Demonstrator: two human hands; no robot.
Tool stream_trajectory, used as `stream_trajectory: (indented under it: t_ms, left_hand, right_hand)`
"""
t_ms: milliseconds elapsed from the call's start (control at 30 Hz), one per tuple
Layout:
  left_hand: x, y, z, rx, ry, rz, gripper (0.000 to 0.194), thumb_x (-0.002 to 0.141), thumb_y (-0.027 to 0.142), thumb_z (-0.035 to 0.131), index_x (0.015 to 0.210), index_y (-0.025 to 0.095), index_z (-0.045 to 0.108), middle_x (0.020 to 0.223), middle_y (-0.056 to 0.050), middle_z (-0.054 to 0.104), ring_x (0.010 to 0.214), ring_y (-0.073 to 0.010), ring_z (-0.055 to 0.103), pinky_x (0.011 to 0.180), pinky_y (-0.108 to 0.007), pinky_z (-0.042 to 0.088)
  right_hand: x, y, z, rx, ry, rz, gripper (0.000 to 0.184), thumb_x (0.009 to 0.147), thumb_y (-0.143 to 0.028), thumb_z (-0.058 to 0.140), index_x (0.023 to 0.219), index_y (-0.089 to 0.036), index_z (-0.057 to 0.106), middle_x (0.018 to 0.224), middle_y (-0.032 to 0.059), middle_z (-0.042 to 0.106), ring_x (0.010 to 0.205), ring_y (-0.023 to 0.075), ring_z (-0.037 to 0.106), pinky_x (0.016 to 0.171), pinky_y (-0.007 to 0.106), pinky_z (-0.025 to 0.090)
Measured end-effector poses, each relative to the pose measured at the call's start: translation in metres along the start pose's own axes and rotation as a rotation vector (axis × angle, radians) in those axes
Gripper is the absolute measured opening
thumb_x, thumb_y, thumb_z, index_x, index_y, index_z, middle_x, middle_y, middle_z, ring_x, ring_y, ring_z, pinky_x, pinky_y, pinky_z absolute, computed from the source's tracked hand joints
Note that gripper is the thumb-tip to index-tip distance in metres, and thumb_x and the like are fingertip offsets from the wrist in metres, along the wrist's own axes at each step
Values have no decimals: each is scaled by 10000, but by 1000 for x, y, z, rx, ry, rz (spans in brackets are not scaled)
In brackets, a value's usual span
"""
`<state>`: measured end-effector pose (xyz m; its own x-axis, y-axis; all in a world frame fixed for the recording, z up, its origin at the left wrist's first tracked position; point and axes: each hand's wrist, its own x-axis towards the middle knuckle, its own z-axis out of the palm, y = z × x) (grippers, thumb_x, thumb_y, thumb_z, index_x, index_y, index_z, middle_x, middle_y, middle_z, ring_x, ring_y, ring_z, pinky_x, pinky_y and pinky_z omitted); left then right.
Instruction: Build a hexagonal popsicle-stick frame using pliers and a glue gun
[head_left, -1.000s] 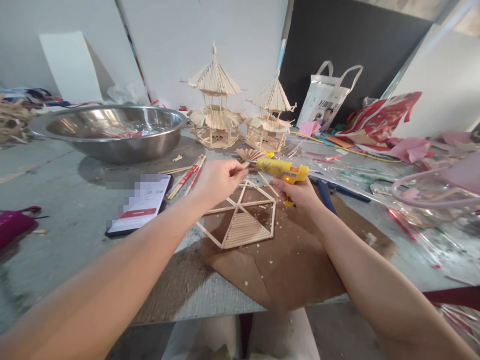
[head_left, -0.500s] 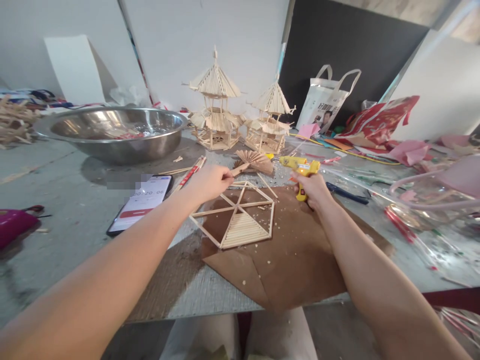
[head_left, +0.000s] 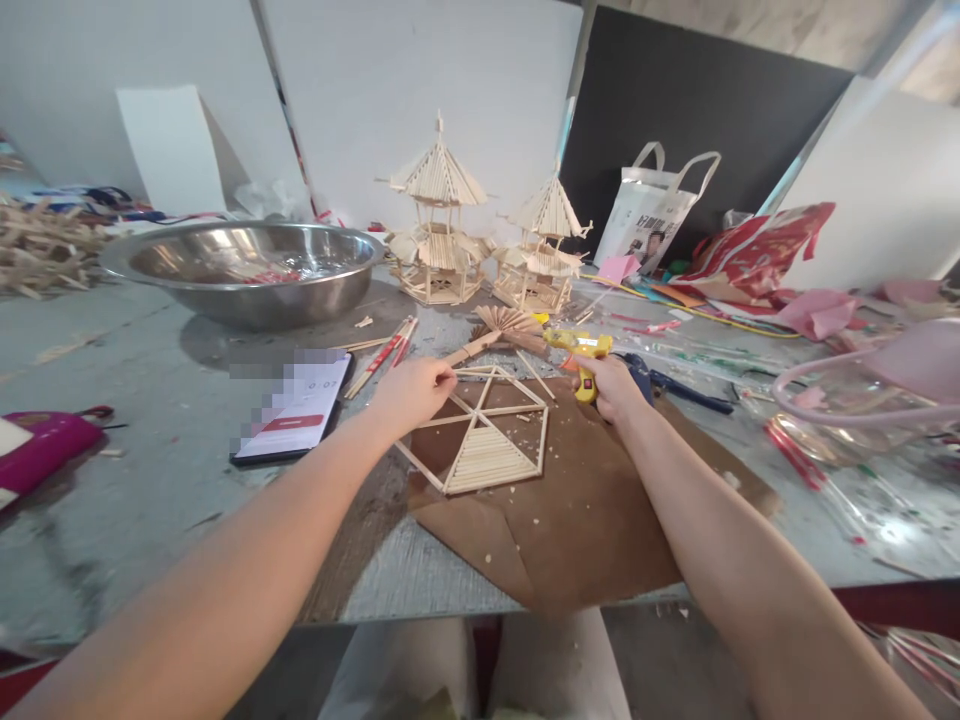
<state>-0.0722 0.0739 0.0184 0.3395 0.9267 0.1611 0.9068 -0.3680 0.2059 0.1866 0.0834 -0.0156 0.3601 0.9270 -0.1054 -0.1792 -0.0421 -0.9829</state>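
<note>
Two hands grip: left hand (head_left: 411,390) pinches the stick fan (head_left: 501,328), handle toward it; right hand (head_left: 611,385) clasps the glue gun (head_left: 577,345), nozzle pointing left.

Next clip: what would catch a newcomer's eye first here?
Probably the two stick pagodas standing at the back of the table, beside a big steel bowl to their left. Nearer, the right hand grips a yellow glue gun, while the left hand rests at the edge of a flat hexagonal stick frame lying on brown paper.

Yellow glue gun (head_left: 579,345), prob. orange trigger
</note>
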Motion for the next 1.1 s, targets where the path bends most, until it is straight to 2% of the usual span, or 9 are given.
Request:
stream_trajectory:
  t_ms: [167,400,567,667,767,867,933,1033,1100]
  left_hand:
    - [1,-2,5,-1,-9,97,265,759,320,389,777,210,630,857,-58,657,740,-185,563,605,-266,360]
    - [1,-6,7,10,-39,88,264,772,329,394,803,223,633,920,-57,647,802,-182,553,659,-267,379]
    - [2,-6,8,72,-100,106,288,785,367,385,830,229,633,936,-59,652,815,-188,562,674,-277,390]
    - [3,-7,11,91,-96,110,268,781,356,391,815,236,628,918,-42,659,803,-187,573,660,-282,395]
    - [3,-8,11,69,-104,126,268,775,364,396,780,224,624,865,-47,664,764,-190,578,640,-290,393]
    - [2,-7,7,25,-122,140,257,764,367,409,765,215,616,811,-49,661,711,-179,572,615,-287,380]
    - [1,-6,5,-3,-128,147,235,752,354,424,775,215,613,796,-47,657,685,-170,562,601,-283,370]
    - [-1,-3,2,-36,-136,185,212,734,354,453,771,212,606,785,-42,650,676,-161,549,593,-274,355]
    - [-1,-1,2,-54,-153,217,241,727,408,469,742,201,592,750,-36,639,661,-156,537,576,-265,341]
  right_hand:
    - [9,-3,4,-18,35,-6,193,516,-24,518,477,-173,401,346,-67,418,346,58,421,376,172,402]
    - [22,-12,22,-224,-19,23,117,624,-64,521,556,-152,484,435,-18,517,434,87,509,465,209,464]
    - [36,-14,30,-560,-16,9,28,665,-146,581,667,-138,554,598,31,613,550,137,585,540,267,476]
    - [41,-14,27,-817,63,-41,157,613,-257,663,675,-135,587,739,90,641,768,235,617,649,325,463]
    - [38,-17,23,-1026,141,-89,228,602,-337,671,703,-139,624,891,136,636,974,308,551,768,382,415]
    - [27,-21,20,-1164,185,-161,256,677,-358,597,844,-170,649,1041,138,603,1061,309,492,822,405,378]
    - [15,-22,18,-1283,154,-273,277,735,-363,521,929,-207,643,1058,109,604,1031,275,514,802,375,391]
    - [-3,-19,14,-1426,-45,-430,267,770,-355,454,912,-250,655,944,48,657,887,210,580,733,304,416]
    - [-12,-14,11,-1444,-160,-476,246,760,-329,454,865,-256,665,897,22,673,842,194,589,708,283,416]
